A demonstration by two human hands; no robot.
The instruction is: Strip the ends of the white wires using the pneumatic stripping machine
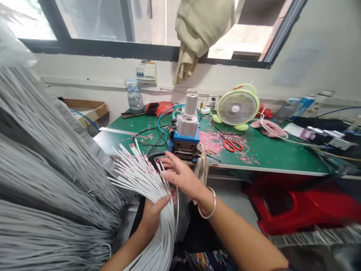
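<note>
ur L hand (153, 212) clamped round white wires (141, 175), thumb across bunch, tips fanned out toward 11 o'clock. R hand (180, 175) loose, fingers laid flat on fanned tips, not gripping afaict. At 12 from R hand, just past fingertips: air press (186, 131) on green bench (267, 154). At 2: red scissors (232, 145), desk fan (238, 107) behind. Whole 9 side: grey wire hanks (50, 169).

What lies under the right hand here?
A fanned bundle of white wires, which the left hand grips lower down. The right hand covers the wire ends beneath its fingers, so those cannot be seen.
</note>
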